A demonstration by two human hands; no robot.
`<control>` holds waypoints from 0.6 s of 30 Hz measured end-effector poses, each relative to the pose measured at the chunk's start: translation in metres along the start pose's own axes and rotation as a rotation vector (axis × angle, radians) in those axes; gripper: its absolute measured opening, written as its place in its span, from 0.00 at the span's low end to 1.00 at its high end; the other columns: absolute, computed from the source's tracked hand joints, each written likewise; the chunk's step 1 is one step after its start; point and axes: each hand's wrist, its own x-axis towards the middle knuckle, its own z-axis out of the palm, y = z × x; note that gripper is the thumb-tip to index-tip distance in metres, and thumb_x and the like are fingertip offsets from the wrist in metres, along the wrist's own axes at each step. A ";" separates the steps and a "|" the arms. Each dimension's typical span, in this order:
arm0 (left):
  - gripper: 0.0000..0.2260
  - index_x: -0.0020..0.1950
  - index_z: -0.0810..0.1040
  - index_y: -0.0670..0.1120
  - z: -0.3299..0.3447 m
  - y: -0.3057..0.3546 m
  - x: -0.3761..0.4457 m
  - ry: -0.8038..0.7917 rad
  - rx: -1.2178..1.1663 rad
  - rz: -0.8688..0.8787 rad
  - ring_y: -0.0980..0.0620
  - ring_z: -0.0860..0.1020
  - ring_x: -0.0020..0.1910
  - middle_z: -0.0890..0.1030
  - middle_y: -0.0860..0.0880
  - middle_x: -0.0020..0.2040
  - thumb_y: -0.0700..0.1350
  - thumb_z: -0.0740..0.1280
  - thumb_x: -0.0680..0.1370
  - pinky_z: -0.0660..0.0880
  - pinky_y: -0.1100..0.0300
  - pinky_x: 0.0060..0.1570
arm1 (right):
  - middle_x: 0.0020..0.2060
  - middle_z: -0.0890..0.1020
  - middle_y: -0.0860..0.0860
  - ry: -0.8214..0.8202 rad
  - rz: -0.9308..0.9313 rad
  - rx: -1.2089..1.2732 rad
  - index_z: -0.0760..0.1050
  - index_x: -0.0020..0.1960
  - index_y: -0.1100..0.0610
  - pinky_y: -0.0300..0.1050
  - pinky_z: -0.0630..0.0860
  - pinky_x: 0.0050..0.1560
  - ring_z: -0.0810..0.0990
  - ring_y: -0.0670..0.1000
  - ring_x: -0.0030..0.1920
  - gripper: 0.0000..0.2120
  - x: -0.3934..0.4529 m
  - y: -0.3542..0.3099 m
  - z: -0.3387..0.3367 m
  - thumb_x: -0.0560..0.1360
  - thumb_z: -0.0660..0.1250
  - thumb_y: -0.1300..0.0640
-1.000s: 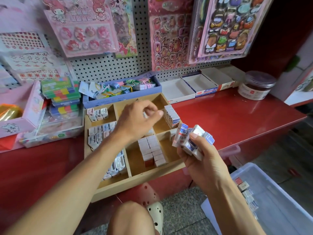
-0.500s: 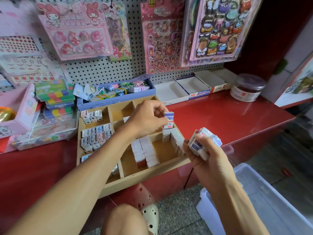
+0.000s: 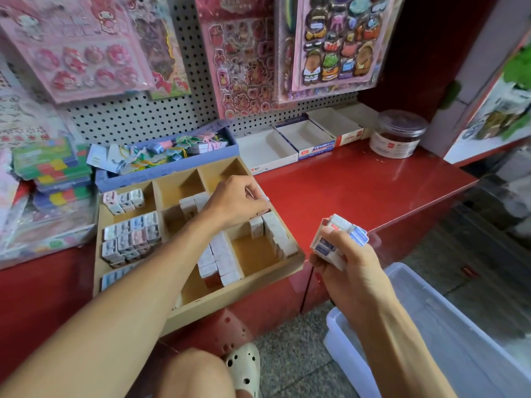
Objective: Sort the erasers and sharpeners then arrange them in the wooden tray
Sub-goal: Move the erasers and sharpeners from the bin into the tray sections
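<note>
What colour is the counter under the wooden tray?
Glossy red counter, seen best in the head view, beneath the wooden tray.

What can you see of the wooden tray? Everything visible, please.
The wooden tray is a shallow, light-coloured box split by thin partitions into several compartments. It lies flat on the red counter, its near corner overhanging the edge. Left compartments hold rows of small sharpeners; middle and right ones hold white erasers standing in rows, with bare floor between. The two far compartments look empty. The left hand reaches into its right side.
</note>
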 end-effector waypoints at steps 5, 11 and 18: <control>0.03 0.42 0.78 0.49 0.001 -0.007 0.005 -0.002 0.022 0.009 0.53 0.84 0.41 0.82 0.49 0.40 0.44 0.72 0.75 0.82 0.53 0.46 | 0.34 0.77 0.52 -0.021 0.014 0.019 0.75 0.45 0.59 0.42 0.80 0.37 0.80 0.47 0.34 0.08 0.001 0.001 -0.003 0.68 0.71 0.66; 0.04 0.45 0.78 0.50 0.000 0.007 -0.008 0.150 0.182 0.076 0.57 0.76 0.39 0.78 0.56 0.38 0.49 0.70 0.75 0.69 0.64 0.35 | 0.39 0.82 0.55 -0.103 0.005 -0.046 0.83 0.46 0.57 0.45 0.81 0.39 0.83 0.51 0.39 0.31 0.001 0.004 -0.008 0.47 0.88 0.51; 0.05 0.49 0.84 0.50 -0.006 0.034 -0.057 -0.200 -0.316 0.204 0.59 0.78 0.33 0.83 0.53 0.42 0.48 0.69 0.78 0.71 0.66 0.31 | 0.40 0.81 0.57 -0.202 0.049 -0.154 0.79 0.51 0.60 0.39 0.73 0.33 0.79 0.50 0.38 0.12 -0.008 0.005 0.010 0.69 0.73 0.59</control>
